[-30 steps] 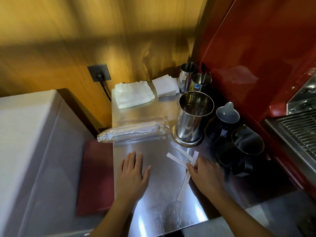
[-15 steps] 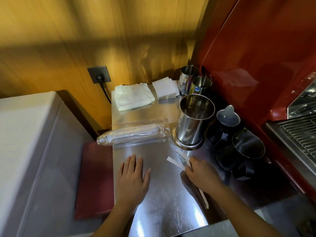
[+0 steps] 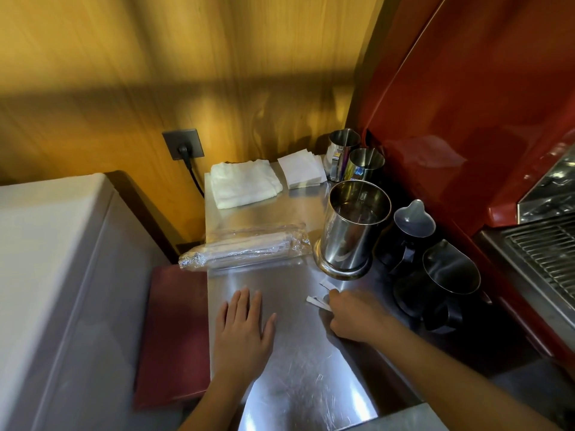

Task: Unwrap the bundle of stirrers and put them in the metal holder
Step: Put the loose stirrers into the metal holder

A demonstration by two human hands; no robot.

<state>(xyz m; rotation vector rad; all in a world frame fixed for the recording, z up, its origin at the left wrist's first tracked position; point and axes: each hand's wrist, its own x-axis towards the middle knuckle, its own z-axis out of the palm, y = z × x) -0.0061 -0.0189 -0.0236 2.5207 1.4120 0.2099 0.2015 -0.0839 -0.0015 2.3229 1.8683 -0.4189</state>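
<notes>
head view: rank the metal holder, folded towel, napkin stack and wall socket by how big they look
1. metal holder
2. folded towel
3. napkin stack
4. wall socket

The holder stands nearer the camera than the rest, so its lead over the towel may partly be nearness.

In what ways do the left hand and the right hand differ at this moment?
The left hand lies flat and open, palm down, on the steel counter, holding nothing; the right hand is curled closed over loose white paper strips. The left hand is in front of the wrapped stirrer bundle; the right hand is in front of the metal holder. Both rest on the counter, and neither touches the bundle.
</notes>
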